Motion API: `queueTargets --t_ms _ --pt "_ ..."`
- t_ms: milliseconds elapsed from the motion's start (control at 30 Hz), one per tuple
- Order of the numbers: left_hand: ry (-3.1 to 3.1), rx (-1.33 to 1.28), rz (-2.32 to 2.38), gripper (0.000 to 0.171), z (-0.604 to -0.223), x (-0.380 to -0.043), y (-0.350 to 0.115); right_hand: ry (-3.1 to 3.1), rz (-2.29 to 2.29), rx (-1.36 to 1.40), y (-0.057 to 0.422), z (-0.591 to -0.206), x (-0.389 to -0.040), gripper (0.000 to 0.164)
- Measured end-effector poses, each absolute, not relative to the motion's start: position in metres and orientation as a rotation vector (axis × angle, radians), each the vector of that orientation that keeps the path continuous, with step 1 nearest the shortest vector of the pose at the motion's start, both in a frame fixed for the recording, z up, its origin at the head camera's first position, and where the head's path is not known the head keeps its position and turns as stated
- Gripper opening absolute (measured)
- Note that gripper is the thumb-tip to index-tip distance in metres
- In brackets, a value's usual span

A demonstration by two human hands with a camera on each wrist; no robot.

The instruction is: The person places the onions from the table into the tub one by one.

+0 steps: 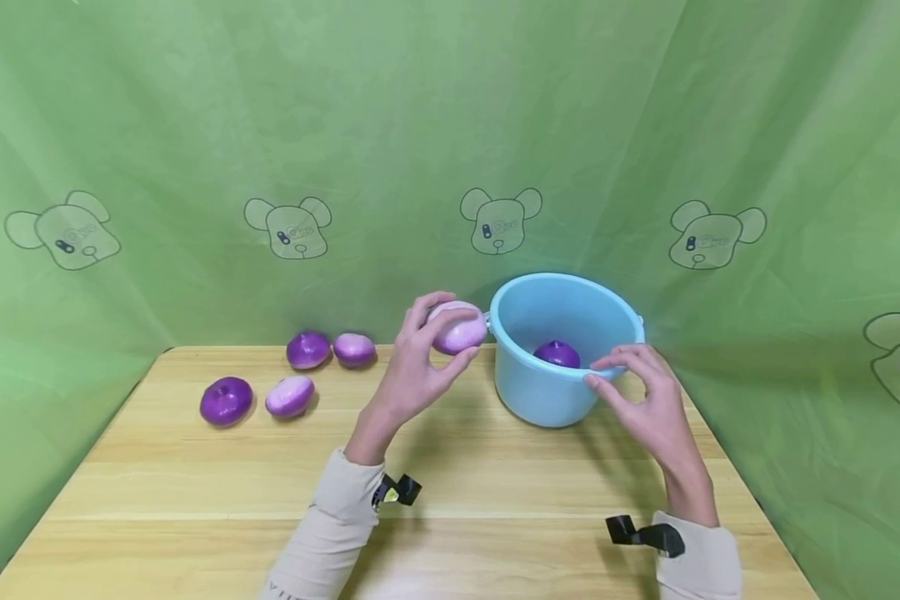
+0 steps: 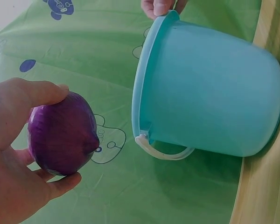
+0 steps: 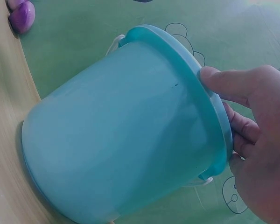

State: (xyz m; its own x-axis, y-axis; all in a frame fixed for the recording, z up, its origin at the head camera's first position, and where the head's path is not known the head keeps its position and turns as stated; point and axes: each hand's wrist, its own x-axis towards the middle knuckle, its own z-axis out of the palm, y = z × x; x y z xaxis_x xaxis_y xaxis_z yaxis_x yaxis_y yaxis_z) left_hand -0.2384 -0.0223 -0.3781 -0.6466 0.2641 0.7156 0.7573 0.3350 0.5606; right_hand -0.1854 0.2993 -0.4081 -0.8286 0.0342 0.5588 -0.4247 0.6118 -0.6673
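My left hand [image 1: 417, 358] grips a purple onion [image 1: 461, 329] in the air, just left of the bucket's rim. In the left wrist view the held onion [image 2: 65, 133] shows its pointed tip toward the bucket, thumb and fingers around its sides. The light-blue bucket [image 1: 543, 396] stands upright at the back right of the table, with another onion [image 1: 557, 354] inside it. My right hand [image 1: 648, 400] pinches the bucket's near right rim; in the right wrist view its thumb [image 3: 219, 79] lies outside the rim and the fingers reach over the inside.
Several more onions lie on the wooden table [image 1: 270, 500] at the left: two at the back [image 1: 308, 350] and two nearer [image 1: 227, 402]. A white handle [image 2: 165, 153] hangs on the bucket's side. Behind the table hangs a green curtain [image 1: 390, 150] with printed bear heads.
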Motion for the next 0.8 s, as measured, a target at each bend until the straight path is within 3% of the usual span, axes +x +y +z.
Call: queueTargets --t_ms 800 --pt "-2.115 -0.938 -1.312 0.043 -0.379 -0.247 -0.001 -2.334 1.174 0.300 0.298 -0.407 -0.186 0.018"
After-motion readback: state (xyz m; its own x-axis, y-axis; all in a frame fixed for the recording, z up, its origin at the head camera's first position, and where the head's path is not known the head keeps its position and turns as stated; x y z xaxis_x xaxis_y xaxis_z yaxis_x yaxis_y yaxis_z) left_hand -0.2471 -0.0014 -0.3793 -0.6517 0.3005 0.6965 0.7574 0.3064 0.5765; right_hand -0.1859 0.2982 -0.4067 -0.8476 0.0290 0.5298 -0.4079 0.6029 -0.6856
